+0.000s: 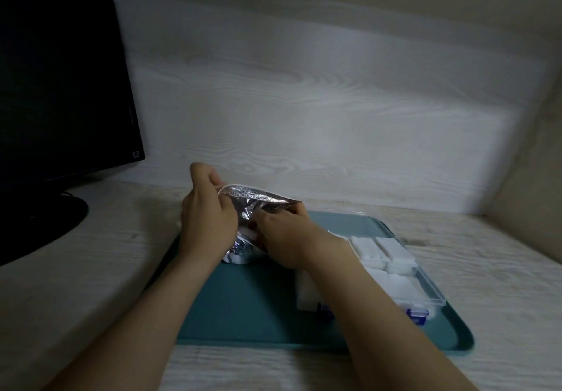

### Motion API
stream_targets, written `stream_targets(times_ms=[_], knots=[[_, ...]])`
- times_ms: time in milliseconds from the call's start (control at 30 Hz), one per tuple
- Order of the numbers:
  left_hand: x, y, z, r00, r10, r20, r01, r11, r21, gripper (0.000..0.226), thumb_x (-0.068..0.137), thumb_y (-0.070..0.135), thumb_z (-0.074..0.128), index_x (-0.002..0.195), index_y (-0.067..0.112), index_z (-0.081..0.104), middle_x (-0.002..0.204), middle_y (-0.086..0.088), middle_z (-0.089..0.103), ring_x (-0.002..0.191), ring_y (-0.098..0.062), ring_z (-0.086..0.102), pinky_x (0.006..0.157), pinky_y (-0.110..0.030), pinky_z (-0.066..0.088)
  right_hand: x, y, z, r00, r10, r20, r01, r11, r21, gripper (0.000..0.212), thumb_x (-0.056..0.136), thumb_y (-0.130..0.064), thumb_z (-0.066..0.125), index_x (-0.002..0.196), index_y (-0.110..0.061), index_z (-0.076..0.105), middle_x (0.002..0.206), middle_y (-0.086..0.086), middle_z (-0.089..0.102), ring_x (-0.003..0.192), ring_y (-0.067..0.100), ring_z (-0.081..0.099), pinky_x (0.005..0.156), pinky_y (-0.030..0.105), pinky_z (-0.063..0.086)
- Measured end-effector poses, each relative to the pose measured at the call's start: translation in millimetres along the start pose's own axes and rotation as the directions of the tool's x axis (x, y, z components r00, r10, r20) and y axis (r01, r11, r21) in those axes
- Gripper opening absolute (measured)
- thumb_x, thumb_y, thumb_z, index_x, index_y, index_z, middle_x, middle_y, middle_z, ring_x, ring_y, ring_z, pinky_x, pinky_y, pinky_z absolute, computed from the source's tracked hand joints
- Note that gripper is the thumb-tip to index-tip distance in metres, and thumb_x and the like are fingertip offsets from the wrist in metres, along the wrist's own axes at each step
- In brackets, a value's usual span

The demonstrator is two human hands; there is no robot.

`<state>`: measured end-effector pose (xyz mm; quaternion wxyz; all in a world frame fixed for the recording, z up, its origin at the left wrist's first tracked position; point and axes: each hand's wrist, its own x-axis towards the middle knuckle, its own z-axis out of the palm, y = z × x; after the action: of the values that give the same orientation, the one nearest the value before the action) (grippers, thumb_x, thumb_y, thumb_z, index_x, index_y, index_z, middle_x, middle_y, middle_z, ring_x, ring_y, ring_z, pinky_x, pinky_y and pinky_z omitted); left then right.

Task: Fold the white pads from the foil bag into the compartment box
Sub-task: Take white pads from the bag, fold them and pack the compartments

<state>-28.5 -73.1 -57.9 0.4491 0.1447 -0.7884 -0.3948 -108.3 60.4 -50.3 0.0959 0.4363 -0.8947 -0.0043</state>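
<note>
Foil bag (258, 200): silver, mouth open, upright on the teal tray (243, 305), between the two hands.
Left hand (208, 223): thumb and fingers pinch the bag's rim at its left end.
Right hand (286, 240): fingertips inside the bag's mouth, hidden; cannot tell whether they grasp anything.
Compartment box (431, 293): clear, just right of the right hand, on the same tray.
White pads (392, 253): in its compartments.
Monitor (60, 86): dark, well left of the left hand, on the desk (486, 253).
</note>
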Motion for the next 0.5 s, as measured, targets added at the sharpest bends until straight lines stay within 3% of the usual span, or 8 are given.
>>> stream_targets(times_ms=[67,100,133,200,300,500], knots=[[0.6,-1.9,-0.3,0.991,0.131,0.017,-0.131,0.991,0.017,0.044,0.073,-0.019,0.043,0.087,0.023,0.049,0.099,-0.005,0.061,0.091,-0.024,0.060,0.080,-0.031,0.049,-2.0,-2.3,-4.4,1.000,-0.007,-0.012,0.007,1.000,0.000,0.038,0.107,-0.038,0.046,0.141,-0.022,0.047,0.135,0.006,0.068,0.128,0.027,0.061,0.109,0.045,0.023],[1.7,-2.4,-0.1,0.984,0.178,0.027,-0.179,0.984,0.022,0.048,0.067,-0.022,0.044,0.075,0.024,0.054,0.101,-0.005,0.060,0.093,-0.018,0.060,0.079,-0.018,0.046,-3.2,-3.2,-6.9,1.000,-0.008,-0.015,0.008,1.000,0.002,0.038,0.106,-0.036,0.048,0.143,-0.023,0.047,0.137,0.005,0.067,0.128,0.027,0.061,0.109,0.045,0.024],[3.0,-2.6,-0.3,0.979,0.199,0.038,-0.200,0.980,0.023,0.052,0.064,-0.024,0.046,0.065,0.026,0.058,0.105,-0.006,0.061,0.095,-0.012,0.059,0.079,-0.007,0.041,-3.8,-3.8,-8.9,1.000,-0.008,-0.013,0.008,1.000,0.006,0.039,0.106,-0.035,0.048,0.144,-0.025,0.048,0.139,0.003,0.065,0.129,0.026,0.060,0.109,0.045,0.024],[5.1,-4.6,-0.8,0.981,0.188,0.046,-0.190,0.981,0.045,0.056,0.069,-0.023,0.050,0.063,0.027,0.073,0.113,-0.006,0.064,0.103,-0.011,0.061,0.083,0.002,0.036,-4.9,-4.3,-10.6,1.000,-0.010,-0.006,0.010,1.000,0.014,0.035,0.107,-0.033,0.048,0.140,-0.027,0.054,0.140,0.002,0.063,0.131,0.026,0.058,0.109,0.047,0.025],[7.3,-11.1,-0.4,0.984,0.174,0.033,-0.177,0.975,0.135,0.051,0.084,-0.012,0.055,0.091,0.029,0.084,0.119,0.001,0.071,0.108,-0.017,0.067,0.096,-0.014,0.044,-5.3,-5.4,-10.1,1.000,0.002,0.022,-0.002,1.000,0.022,0.029,0.108,-0.038,0.043,0.126,-0.026,0.063,0.135,0.004,0.063,0.132,0.025,0.054,0.108,0.048,0.025],[3.3,-14.0,2.4,0.970,0.143,0.198,-0.173,0.975,0.141,0.057,0.093,-0.002,0.051,0.138,0.028,0.068,0.140,0.001,0.066,0.128,-0.021,0.062,0.111,-0.030,0.045,-5.8,-6.3,-9.4,0.999,-0.005,0.051,0.002,0.999,0.051,0.037,0.109,-0.042,0.040,0.136,-0.020,0.052,0.136,0.008,0.066,0.130,0.029,0.058,0.111,0.048,0.023]])
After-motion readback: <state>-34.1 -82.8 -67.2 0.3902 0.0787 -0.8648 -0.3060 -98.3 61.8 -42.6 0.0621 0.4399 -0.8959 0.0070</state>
